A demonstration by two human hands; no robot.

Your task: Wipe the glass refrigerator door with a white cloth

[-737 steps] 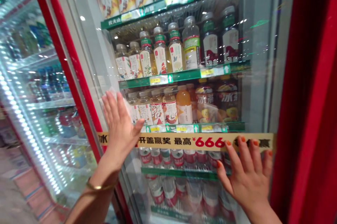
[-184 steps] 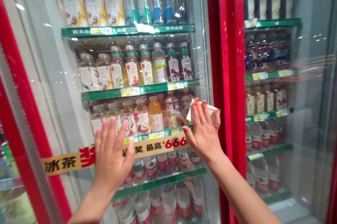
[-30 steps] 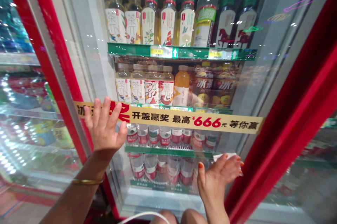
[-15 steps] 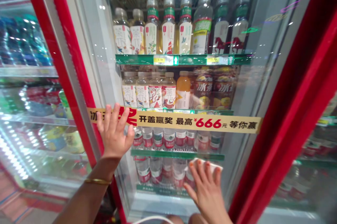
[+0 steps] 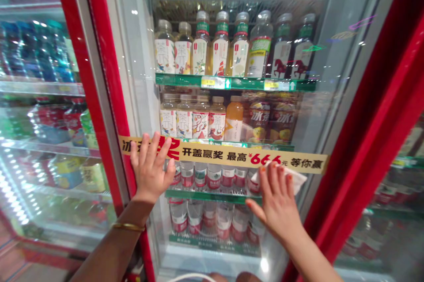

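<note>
My left hand [image 5: 151,169] lies flat with spread fingers on the glass door [image 5: 139,52] of an upright drinks cooler. Its fingertips cover the left part of a yellow printed strip [image 5: 205,151] stuck across the glass. Further right, my right hand [image 5: 278,204] presses a folded white cloth [image 5: 298,179] against the glass, fingers stretched over it. The cloth touches the strip's lower edge near the red numerals, and part of it is hidden beneath the fingers. Behind the glass stand rows of drink bottles [image 5: 220,54] on green-edged shelves [image 5: 185,80].
A red door frame [image 5: 109,65] runs down the left side, and a wider red frame [image 5: 374,131] slants along the right. Another lit cooler with bottles [image 5: 49,118] stands at the left. Low at the bottom edge, a white cord [image 5: 190,276] curves across.
My right hand has slid up and slightly right with the cloth, from the bottom bottle row to the strip. My left hand keeps its place on the glass. The view has tilted up.
</note>
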